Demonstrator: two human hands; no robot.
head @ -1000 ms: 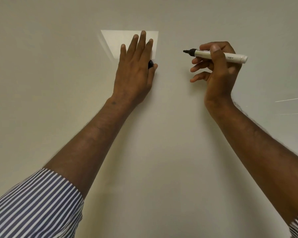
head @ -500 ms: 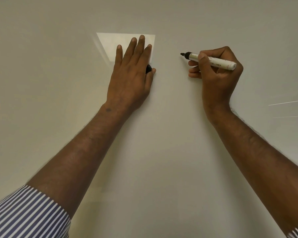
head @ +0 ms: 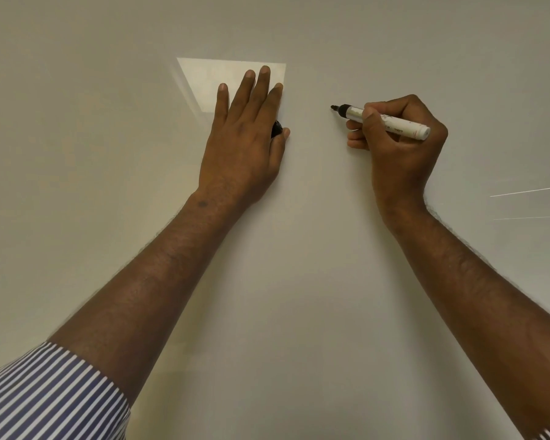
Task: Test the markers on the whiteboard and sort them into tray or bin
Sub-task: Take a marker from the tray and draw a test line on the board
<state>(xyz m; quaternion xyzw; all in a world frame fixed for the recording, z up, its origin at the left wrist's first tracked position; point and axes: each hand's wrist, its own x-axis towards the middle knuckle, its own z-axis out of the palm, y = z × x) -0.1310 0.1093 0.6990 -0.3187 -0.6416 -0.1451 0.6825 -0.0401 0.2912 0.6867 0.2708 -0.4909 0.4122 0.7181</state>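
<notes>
Your striped sleeve sits at the far lower left of the whiteboard. Your left hand lies flat against the whiteboard, its 4 fingers straight and overlapping the lower right part of a bright reflected patch. A small black cap peeks out between that hand's thumb and palm, pinned there against the hand. To the right of the left hand, well apart from it, your right hand is wrapped around 1 white marker, fingers curled tight on the barrel. The marker's black tip points left toward the left hand, uncapped; whether it touches the whiteboard, you cannot tell. 2 thin bright streaks cross the whiteboard's right edge.
</notes>
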